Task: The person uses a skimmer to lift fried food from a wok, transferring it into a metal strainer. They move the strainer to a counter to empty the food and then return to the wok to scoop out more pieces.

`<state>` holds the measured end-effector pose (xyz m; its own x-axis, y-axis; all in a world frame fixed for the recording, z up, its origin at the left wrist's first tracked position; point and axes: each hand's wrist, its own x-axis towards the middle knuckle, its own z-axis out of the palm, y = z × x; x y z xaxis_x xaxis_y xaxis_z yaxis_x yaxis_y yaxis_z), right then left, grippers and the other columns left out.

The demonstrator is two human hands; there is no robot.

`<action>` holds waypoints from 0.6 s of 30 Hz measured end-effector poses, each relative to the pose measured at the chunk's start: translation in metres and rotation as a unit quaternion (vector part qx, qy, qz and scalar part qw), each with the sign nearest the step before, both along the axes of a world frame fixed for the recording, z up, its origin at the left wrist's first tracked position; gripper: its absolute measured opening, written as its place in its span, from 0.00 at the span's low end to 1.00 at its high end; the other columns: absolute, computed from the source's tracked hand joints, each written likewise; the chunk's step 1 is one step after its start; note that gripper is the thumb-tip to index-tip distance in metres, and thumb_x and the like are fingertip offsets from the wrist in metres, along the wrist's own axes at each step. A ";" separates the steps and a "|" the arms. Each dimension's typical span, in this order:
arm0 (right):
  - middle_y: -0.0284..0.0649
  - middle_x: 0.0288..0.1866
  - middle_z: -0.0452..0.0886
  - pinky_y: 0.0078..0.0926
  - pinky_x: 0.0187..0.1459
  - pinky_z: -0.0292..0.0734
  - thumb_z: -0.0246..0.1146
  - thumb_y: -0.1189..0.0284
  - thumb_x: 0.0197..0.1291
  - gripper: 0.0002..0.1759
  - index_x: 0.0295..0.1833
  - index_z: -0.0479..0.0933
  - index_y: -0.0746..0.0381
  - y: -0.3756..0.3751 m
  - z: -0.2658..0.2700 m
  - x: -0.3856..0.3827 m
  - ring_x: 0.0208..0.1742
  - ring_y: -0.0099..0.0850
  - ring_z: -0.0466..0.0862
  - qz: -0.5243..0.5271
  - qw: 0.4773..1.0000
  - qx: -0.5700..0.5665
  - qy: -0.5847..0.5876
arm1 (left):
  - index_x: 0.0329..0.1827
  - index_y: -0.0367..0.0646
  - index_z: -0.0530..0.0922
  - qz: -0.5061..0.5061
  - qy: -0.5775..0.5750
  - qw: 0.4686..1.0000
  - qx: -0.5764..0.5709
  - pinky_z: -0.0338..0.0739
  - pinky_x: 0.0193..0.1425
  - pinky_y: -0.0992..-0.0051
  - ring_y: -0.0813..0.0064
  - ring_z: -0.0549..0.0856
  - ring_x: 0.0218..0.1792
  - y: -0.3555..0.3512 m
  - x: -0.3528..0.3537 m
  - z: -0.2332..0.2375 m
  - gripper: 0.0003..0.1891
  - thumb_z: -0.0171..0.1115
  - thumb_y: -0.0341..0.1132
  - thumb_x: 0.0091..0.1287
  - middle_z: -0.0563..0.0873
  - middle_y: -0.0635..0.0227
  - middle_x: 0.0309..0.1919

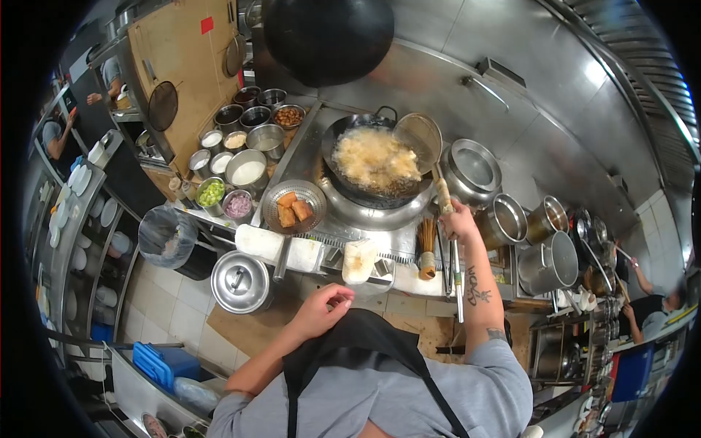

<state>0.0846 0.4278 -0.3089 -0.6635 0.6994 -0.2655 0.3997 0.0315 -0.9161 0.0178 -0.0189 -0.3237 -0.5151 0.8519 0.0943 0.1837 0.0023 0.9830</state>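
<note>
In my right hand (458, 221) is the wooden handle of a mesh strainer (418, 139), whose round head rests at the right side of a black wok (332, 157). Pale golden food (376, 159) bubbles in the wok's oil. My left hand (325, 306) is in front of my apron, fingers curled, near a folded white cloth (359, 261); whether anything is in it cannot be made out. Browned blocks (294, 209) lie in a perforated metal bowl (276, 219) left of the wok.
Metal containers of ingredients (247, 169) stand at the back left. Pots (548, 261) line the right side, and a bamboo brush (427, 248) lies below the wok. A lidded pot (239, 282) and a lined bin (168, 237) are at left. Other people (650, 314) appear at both edges.
</note>
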 end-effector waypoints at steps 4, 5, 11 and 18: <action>0.41 0.35 0.81 0.28 0.23 0.76 0.59 0.82 0.61 0.22 0.63 0.73 0.66 -0.016 0.018 0.019 0.25 0.27 0.80 0.017 0.991 -0.134 0.027 | 0.53 0.36 0.81 -0.017 0.000 1.000 -0.001 0.82 0.48 0.75 0.75 0.87 0.41 0.004 -0.001 -0.001 0.10 0.64 0.29 0.72 0.87 0.64 0.44; 0.41 0.35 0.82 0.28 0.22 0.76 0.59 0.83 0.61 0.23 0.63 0.72 0.67 -0.019 0.019 0.022 0.25 0.27 0.80 0.015 0.988 -0.148 0.038 | 0.53 0.36 0.81 -0.020 0.000 1.000 0.000 0.82 0.48 0.74 0.75 0.87 0.41 0.005 -0.001 -0.001 0.10 0.64 0.29 0.72 0.87 0.64 0.44; 0.42 0.36 0.82 0.27 0.22 0.76 0.61 0.83 0.59 0.32 0.72 0.68 0.68 -0.067 0.027 0.046 0.26 0.27 0.81 0.027 0.987 -0.143 0.062 | 0.53 0.37 0.81 -0.023 0.004 1.000 0.003 0.82 0.48 0.74 0.74 0.87 0.41 0.006 0.002 -0.002 0.10 0.63 0.29 0.72 0.87 0.64 0.44; 0.41 0.37 0.85 0.26 0.21 0.75 0.64 0.83 0.57 0.44 0.81 0.58 0.68 -0.088 -0.003 0.068 0.26 0.25 0.81 -0.021 0.991 -0.100 0.086 | 0.53 0.37 0.81 -0.039 0.004 0.999 0.002 0.82 0.49 0.75 0.76 0.87 0.42 0.009 0.004 -0.006 0.10 0.63 0.29 0.72 0.87 0.65 0.44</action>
<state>0.1529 0.3398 -0.3122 -0.6829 0.6719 -0.2867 0.2343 -0.1702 -0.9571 0.0213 -0.0104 -0.3293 -0.4468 0.8888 0.1022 0.1910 -0.0168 0.9814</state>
